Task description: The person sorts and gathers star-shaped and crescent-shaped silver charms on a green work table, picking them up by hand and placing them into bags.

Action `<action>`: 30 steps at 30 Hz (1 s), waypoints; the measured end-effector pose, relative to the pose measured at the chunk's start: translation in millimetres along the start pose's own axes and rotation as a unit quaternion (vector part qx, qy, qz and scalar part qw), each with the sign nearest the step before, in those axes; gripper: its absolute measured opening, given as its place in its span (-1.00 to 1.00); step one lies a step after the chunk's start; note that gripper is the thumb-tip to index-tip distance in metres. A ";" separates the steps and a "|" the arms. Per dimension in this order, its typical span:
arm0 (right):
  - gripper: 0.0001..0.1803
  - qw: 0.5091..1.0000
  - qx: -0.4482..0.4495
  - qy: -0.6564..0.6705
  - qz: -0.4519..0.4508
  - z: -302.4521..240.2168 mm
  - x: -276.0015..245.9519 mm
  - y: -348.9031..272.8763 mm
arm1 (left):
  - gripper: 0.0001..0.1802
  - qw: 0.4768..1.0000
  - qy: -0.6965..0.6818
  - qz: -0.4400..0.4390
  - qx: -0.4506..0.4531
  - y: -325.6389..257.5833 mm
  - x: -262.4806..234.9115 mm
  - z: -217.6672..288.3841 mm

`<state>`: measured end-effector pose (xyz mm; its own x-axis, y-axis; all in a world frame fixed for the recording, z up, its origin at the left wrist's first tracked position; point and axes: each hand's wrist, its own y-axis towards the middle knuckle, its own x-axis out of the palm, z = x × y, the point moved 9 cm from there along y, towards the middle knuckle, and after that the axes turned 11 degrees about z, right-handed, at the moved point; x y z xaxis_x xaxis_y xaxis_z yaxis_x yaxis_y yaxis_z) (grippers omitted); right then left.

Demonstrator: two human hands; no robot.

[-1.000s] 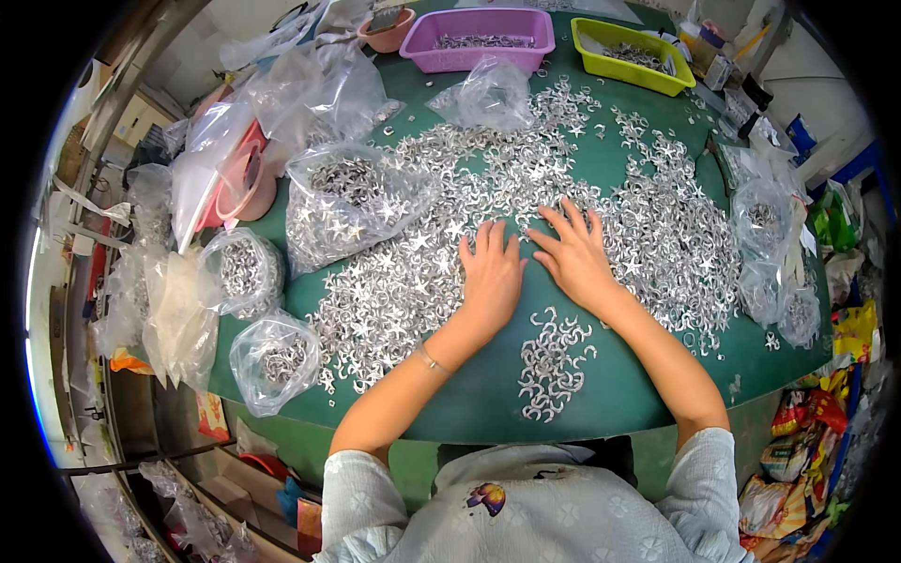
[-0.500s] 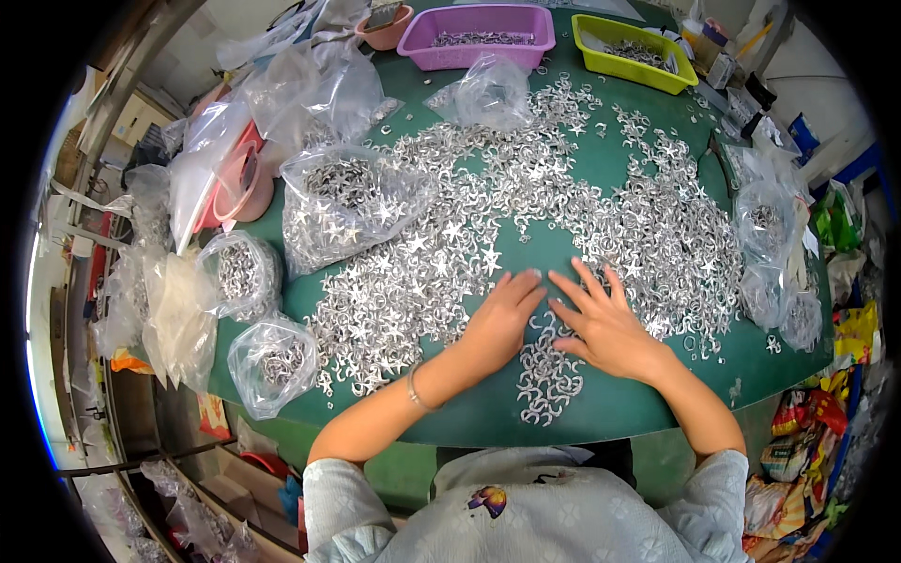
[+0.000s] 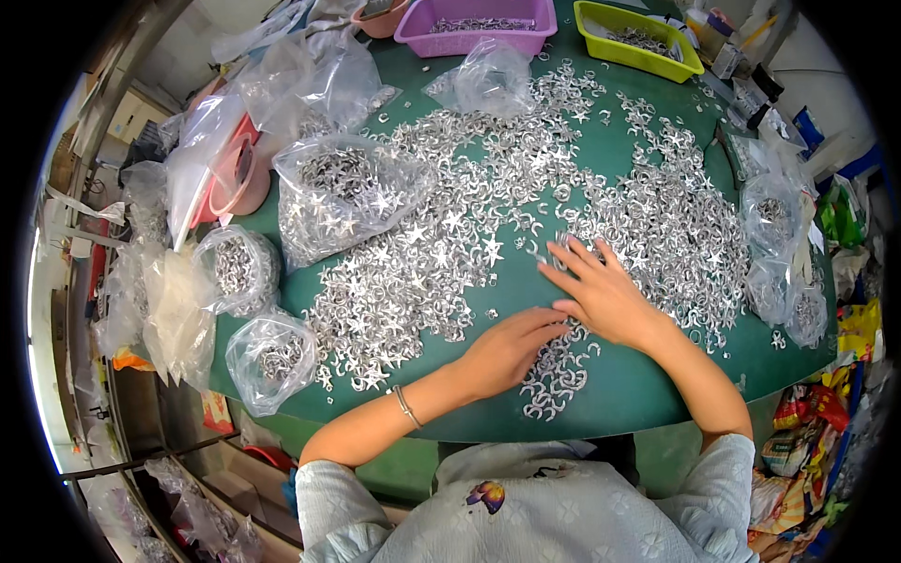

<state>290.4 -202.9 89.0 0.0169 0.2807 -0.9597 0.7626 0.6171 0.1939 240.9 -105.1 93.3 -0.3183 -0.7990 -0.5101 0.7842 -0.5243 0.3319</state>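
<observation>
Silver crescent-shaped charms lie in a small pile near the front edge of the green table. My left hand is beside the pile's upper end, its fingers stretched out close together with the tips by the charms. Palm down, my right hand is just beyond, fingers spread at the edge of the right-hand heap of silver pieces. Neither hand visibly grips a charm, though the undersides of both are hidden. To the left spreads a larger heap of star and crescent charms.
Clear plastic bags of charms stand along the left, with a smaller open bag near the front edge. A purple basin and a yellow-green tray stand at the back. More filled bags line the right edge.
My left hand has moved toward me, down beside the small pile. My right hand has shifted farther away, to the edge of the right-hand heap.
</observation>
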 end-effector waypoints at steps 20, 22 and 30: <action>-0.50 0.996 0.067 0.048 0.034 -7.5 -28.3 -47.0 | -0.43 0.972 0.230 0.019 -0.034 -11.9 1.6 1.5; -0.48 0.994 0.086 0.013 0.064 -3.7 -30.6 -48.2 | -0.43 0.981 0.179 0.065 -0.031 -3.6 -5.5 0.1; -0.48 0.993 0.102 0.055 0.031 -8.6 -24.6 -65.4 | -0.46 0.996 0.083 -0.016 -0.001 -6.7 19.0 6.9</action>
<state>234.5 -243.8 101.7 0.0057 0.3985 -0.9172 0.8775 0.4379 0.1956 225.9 -118.8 86.8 -0.2500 -0.7227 -0.6444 0.7760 -0.5476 0.3130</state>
